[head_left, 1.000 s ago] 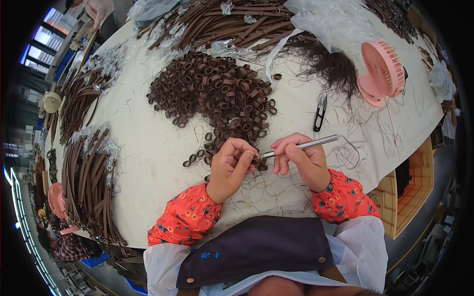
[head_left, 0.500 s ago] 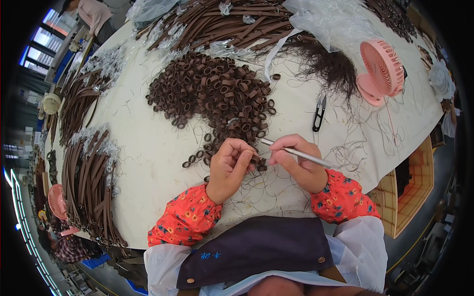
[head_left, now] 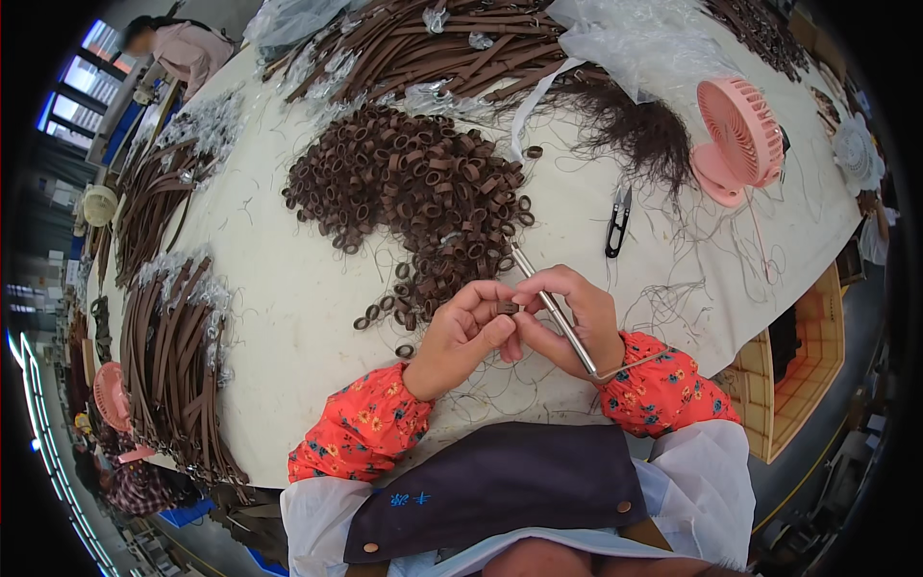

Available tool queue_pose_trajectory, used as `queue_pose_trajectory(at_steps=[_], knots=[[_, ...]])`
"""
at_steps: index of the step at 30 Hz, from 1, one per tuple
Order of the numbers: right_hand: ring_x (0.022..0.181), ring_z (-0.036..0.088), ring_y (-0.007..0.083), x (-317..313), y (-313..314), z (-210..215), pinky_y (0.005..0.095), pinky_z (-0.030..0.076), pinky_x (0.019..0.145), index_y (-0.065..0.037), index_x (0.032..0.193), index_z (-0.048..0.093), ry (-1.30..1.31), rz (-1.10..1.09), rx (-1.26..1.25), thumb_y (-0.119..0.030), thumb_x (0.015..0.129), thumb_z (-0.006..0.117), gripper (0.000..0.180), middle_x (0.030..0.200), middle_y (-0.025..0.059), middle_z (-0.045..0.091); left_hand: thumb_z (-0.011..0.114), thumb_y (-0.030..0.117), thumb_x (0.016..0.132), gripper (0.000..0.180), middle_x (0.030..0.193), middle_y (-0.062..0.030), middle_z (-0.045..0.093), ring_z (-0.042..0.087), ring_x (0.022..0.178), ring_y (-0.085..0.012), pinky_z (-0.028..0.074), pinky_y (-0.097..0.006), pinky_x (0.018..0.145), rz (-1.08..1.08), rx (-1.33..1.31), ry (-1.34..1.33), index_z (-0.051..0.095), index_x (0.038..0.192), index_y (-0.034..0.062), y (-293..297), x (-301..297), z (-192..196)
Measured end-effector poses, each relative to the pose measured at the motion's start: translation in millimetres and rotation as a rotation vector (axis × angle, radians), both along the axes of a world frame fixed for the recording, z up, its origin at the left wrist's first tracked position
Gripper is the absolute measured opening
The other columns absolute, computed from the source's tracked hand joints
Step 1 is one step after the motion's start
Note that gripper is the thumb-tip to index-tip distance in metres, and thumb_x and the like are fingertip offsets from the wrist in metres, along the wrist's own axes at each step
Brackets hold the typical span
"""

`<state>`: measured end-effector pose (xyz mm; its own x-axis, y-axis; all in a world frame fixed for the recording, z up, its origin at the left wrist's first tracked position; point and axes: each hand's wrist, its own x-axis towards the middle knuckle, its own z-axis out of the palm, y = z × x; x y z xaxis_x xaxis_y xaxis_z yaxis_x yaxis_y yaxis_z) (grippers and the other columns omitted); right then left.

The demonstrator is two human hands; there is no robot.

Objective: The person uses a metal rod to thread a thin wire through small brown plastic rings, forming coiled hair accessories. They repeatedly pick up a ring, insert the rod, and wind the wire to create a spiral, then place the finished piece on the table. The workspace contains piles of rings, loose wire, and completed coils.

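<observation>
My left hand [head_left: 460, 337] pinches a small brown strap loop [head_left: 507, 308] between thumb and fingers. Against that loop, the fingertips of my right hand [head_left: 583, 315] meet those of the left. A slim silver pen-shaped tool [head_left: 565, 328] lies across the right hand, held in it, with its tip pointing away and a thin cord or bent rod at its near end. Just beyond both hands spreads a large heap of brown loops [head_left: 404, 183]. A single loop [head_left: 404, 351] lies beside my left hand.
Black-handled thread snips [head_left: 618, 226] and a pink fan [head_left: 740, 139] stand to the right, near loose threads. Brown straps [head_left: 452, 48] lie at the far side, with more bundles [head_left: 178, 356] at left. A wooden crate [head_left: 793, 375] is at lower right. Another person [head_left: 187, 48] is far left.
My hands have come together, and the right fingertips now touch the loop in the left. The silver tool has swung steeper in the right hand. The far person has leaned rightward.
</observation>
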<state>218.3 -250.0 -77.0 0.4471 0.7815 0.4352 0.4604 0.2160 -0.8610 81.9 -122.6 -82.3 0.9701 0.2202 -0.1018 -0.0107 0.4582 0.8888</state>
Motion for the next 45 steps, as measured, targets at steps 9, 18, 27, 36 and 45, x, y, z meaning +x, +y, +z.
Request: queue_pose_trajectory(at_steps=[9, 18, 27, 36, 45], knots=[[0.079, 0.057, 0.008, -3, -1, -2, 0.0222, 0.048, 0.07, -0.003, 0.116, 0.052, 0.428, 0.129, -0.04, -0.001, 0.083, 0.066, 0.036, 0.092, 0.0031, 0.058, 0.064, 0.001, 0.088, 0.015, 0.089, -0.0032, 0.064, 0.058, 0.075, -0.0053, 0.046, -0.02, 0.064, 0.205, 0.481, 0.123, 0.059, 0.102, -0.0002, -2, -9, -8], [0.083, 0.052, 0.0063, 0, -3, 5, 0.0204, 0.045, 0.074, -0.003, 0.118, 0.049, 0.811, 0.233, -0.096, -0.003, 0.085, 0.065, 0.037, 0.097, 0.0013, 0.054, 0.064, 0.004, 0.089, 0.012, 0.088, -0.0035, 0.067, 0.06, 0.081, -0.0055, 0.047, -0.02, 0.071, 0.231, 0.238, 0.005, 0.062, 0.1, -0.0009, -3, -7, 0], [0.091, 0.057, 0.0112, 10, -5, 14, 0.0252, 0.046, 0.082, 0.001, 0.118, 0.05, 0.579, 0.123, 0.01, -0.01, 0.095, 0.052, 0.025, 0.094, 0.0072, 0.061, 0.06, 0.009, 0.093, 0.01, 0.078, 0.0016, 0.059, 0.05, 0.068, -0.0013, 0.041, -0.017, 0.06, 0.324, 0.342, 0.045, 0.059, 0.097, 0.0003, 3, -7, -2], [0.066, 0.059, 0.0115, 15, -9, 12, 0.0391, 0.033, 0.104, -0.001, 0.098, 0.056, 0.426, 0.227, 0.043, -0.017, 0.099, 0.044, 0.021, 0.062, -0.0001, 0.055, 0.06, 0.009, 0.093, 0.01, 0.081, -0.0001, 0.06, 0.054, 0.071, -0.0041, 0.044, -0.019, 0.065, 0.324, 0.362, 0.098, 0.058, 0.098, 0.0002, 4, -8, -2], [0.068, 0.059, 0.0104, 9, -9, 10, 0.0368, 0.037, 0.1, -0.001, 0.101, 0.056, 0.445, 0.219, 0.059, -0.019, 0.1, 0.046, 0.021, 0.068, 0.0007, 0.057, 0.06, 0.008, 0.092, 0.008, 0.076, 0.0039, 0.057, 0.046, 0.066, 0.0001, 0.039, -0.017, 0.058, 0.357, 0.354, 0.058, 0.059, 0.094, 0.0002, -1, -5, 0]])
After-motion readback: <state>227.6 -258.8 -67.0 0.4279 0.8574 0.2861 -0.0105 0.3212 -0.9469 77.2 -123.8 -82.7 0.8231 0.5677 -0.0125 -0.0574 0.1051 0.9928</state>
